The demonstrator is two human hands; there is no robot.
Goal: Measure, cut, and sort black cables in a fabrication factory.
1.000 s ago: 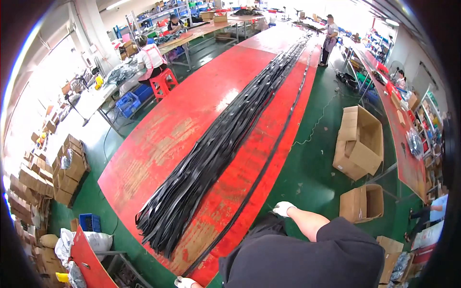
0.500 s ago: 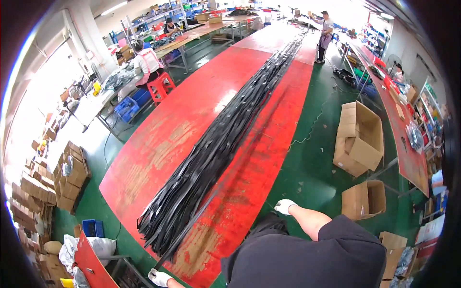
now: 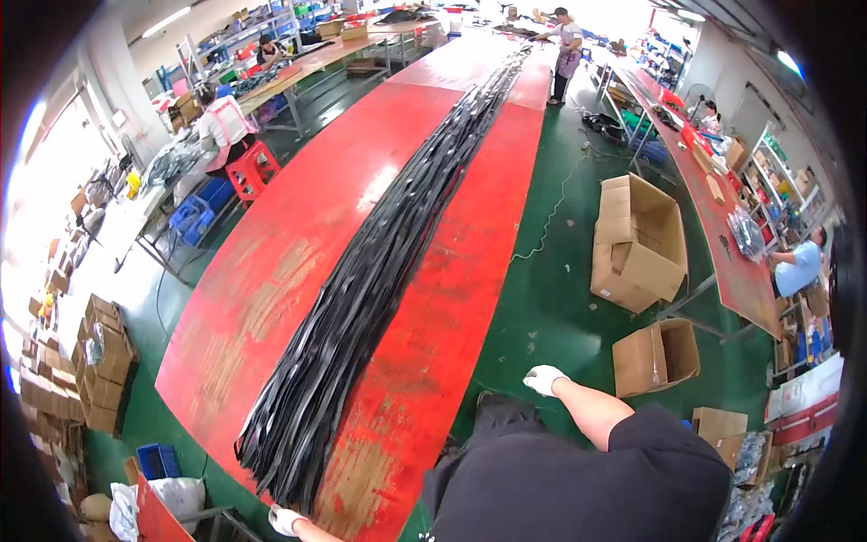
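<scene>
A long bundle of flat black strips [image 3: 361,289] runs lengthwise along the red tabletop [image 3: 289,262], its loose ends fanning out near the front left corner. My left hand [image 3: 285,519], in a white glove, is at the table's near edge just below those ends. Its fingers are curled, and whatever they may hold is too small to make out. Over the green floor, right of the table, is my right hand [image 3: 544,379], also white-gloved. Its fingers are bent together, with their inner side hidden.
Two open cardboard boxes, a larger one [image 3: 637,239] and a smaller one [image 3: 655,357], stand on the floor at right. A person [image 3: 564,54] stands by the table's far end. Another sits near a red stool [image 3: 253,170] at left. A long workbench [image 3: 736,271] lines the right side.
The view has swung slightly right. A strip that lay apart along the bundle's right side, reaching to my left hand, no longer shows separately. My right hand is farther from the table edge.
</scene>
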